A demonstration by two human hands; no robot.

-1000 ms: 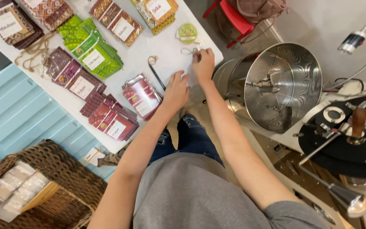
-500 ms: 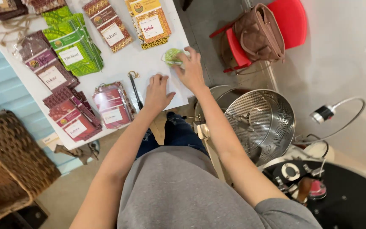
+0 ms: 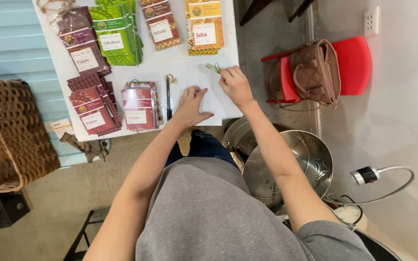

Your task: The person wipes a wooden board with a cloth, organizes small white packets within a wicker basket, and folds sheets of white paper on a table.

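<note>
On the white table (image 3: 180,63), the left hand (image 3: 193,104) lies flat with fingers spread, pressing a white sheet (image 3: 214,104) right of the black pen (image 3: 168,99). The right hand (image 3: 235,84), wrist bent, pinches a small green tag (image 3: 213,67) beyond the sheet. Earlier it covered a round green label farther up the table.

White table (image 3: 180,63) bears patterned packets (image 3: 139,105) and pen (image 3: 168,99).

- Bright, even light all over; the white tabletop (image 3: 189,67) almost glows.
- Glare flashes off the shiny packets (image 3: 139,104) near its front edge.
- Soft shadow under the left hand (image 3: 192,106).
- Sharp mid-frame, with straight lines bowing toward the picture's edges.
</note>
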